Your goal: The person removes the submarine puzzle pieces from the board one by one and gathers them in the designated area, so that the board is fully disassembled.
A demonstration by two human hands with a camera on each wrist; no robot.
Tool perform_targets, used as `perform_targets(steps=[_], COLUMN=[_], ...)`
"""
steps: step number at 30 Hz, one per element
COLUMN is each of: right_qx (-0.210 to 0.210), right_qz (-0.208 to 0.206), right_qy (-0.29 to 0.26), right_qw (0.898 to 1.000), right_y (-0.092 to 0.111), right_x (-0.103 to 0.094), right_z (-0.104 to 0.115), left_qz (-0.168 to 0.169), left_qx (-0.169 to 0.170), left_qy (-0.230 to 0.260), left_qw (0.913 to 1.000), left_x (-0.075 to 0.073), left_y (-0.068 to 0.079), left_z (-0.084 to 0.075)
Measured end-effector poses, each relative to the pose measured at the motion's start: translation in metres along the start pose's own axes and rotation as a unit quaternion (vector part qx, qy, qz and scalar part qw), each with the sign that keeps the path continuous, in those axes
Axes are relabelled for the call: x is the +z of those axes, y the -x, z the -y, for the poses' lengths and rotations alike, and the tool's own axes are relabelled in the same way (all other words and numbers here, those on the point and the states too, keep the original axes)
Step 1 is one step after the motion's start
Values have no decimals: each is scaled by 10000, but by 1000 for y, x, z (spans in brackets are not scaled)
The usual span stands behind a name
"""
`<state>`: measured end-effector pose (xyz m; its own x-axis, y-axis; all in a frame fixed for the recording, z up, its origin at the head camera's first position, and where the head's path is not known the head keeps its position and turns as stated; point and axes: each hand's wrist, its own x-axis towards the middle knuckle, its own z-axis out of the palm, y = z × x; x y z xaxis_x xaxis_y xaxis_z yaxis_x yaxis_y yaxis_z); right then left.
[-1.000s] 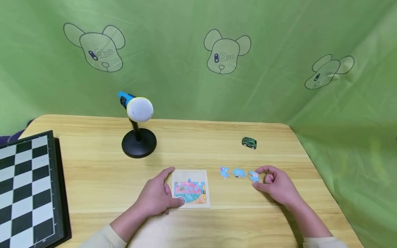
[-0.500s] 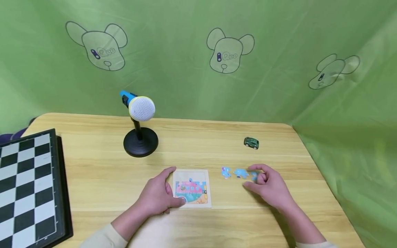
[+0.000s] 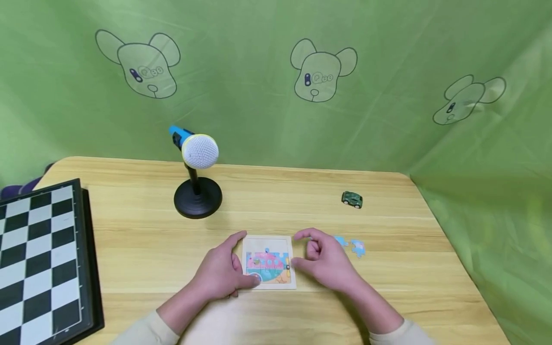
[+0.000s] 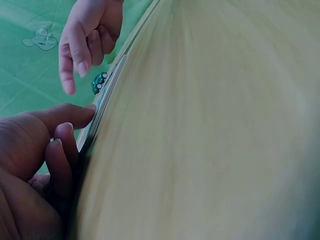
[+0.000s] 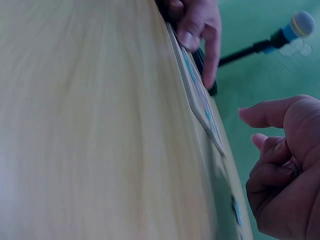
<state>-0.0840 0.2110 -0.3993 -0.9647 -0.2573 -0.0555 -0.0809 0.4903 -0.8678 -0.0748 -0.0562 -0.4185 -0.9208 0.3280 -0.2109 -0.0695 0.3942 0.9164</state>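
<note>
A small square puzzle board [image 3: 265,243] lies on the table, its lower part filled with a pink and teal picture and its upper part bare. My left hand [image 3: 220,268] holds it by the left side, index finger at the top left corner and thumb over the lower edge. Beside the board's right edge is my right hand [image 3: 326,258], thumb and index finger spread apart with nothing between them, the other fingers curled in. Two blue puzzle pieces [image 3: 358,247] show behind the right hand, which covers most of a third.
A green toy car [image 3: 352,199] stands toward the back right. At the back left is a microphone [image 3: 200,151] on a round black base [image 3: 198,203]. A checkered game board [image 3: 40,258] fills the left edge. Green cloth [image 3: 258,96] hangs behind the table.
My right hand has moved left, away from the rightmost puzzle piece and across the others, to the board's right edge. My left hand keeps its hold on the puzzle board.
</note>
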Motion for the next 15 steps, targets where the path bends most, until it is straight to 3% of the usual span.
perform_targets(steps=[7,15], right_qx=[-185,-343], right_qz=[598,1159], right_qy=[-91,354], right_qw=[9980,9920], right_y=[-11,-19], right_x=[27,42], right_z=[14,23], left_qz=[88,136], left_qx=[58,40], left_qy=[48,165], left_qw=[9999,9998], left_x=[-1,-1], left_y=[0,0], left_z=[2,1])
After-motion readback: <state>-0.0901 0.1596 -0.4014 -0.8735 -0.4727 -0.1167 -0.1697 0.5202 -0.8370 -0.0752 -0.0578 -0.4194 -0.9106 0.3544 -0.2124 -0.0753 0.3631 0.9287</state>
